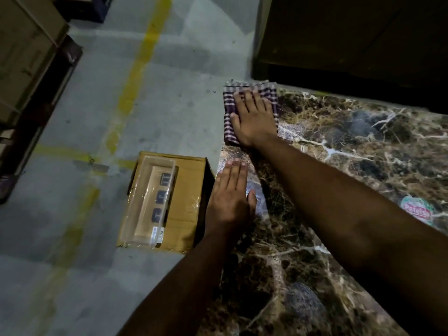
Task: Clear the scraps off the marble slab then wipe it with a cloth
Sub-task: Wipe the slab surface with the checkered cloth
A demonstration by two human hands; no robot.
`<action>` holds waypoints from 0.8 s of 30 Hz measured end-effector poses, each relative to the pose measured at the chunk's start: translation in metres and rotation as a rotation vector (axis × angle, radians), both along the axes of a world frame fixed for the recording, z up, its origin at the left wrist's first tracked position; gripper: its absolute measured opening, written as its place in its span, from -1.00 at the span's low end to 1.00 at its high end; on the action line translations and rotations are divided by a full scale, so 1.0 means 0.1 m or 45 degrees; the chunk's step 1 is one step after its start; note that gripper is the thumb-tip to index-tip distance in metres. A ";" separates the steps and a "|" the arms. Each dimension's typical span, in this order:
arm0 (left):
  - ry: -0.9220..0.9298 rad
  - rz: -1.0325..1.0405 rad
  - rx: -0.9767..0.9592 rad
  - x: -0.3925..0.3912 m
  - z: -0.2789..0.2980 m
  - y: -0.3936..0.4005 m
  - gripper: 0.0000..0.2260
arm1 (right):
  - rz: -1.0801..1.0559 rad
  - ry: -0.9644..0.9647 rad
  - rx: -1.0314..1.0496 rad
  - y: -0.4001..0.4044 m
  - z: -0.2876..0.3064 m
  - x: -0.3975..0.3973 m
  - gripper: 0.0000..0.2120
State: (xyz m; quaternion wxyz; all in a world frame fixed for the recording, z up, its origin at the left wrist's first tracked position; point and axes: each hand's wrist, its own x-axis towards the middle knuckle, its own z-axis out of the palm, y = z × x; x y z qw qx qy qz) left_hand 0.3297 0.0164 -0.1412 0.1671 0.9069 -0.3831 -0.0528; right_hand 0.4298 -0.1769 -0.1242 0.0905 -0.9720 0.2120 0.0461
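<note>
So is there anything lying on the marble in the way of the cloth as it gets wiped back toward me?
No scraps show on the marble slab. The left hand rests flat at its edge below the checked cloth, which the right hand presses down. A round sticker sits flat off to the right.

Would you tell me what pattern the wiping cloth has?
The cloth is purple-and-white checked, shown in the head view.

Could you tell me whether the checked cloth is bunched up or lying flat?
Flat: the cloth lies spread on the marble slab's corner under the right hand.
</note>
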 end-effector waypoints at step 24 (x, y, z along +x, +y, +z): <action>0.032 -0.068 0.132 0.02 0.06 0.04 -0.40 | -0.030 0.021 -0.001 0.29 0.02 -0.10 -0.39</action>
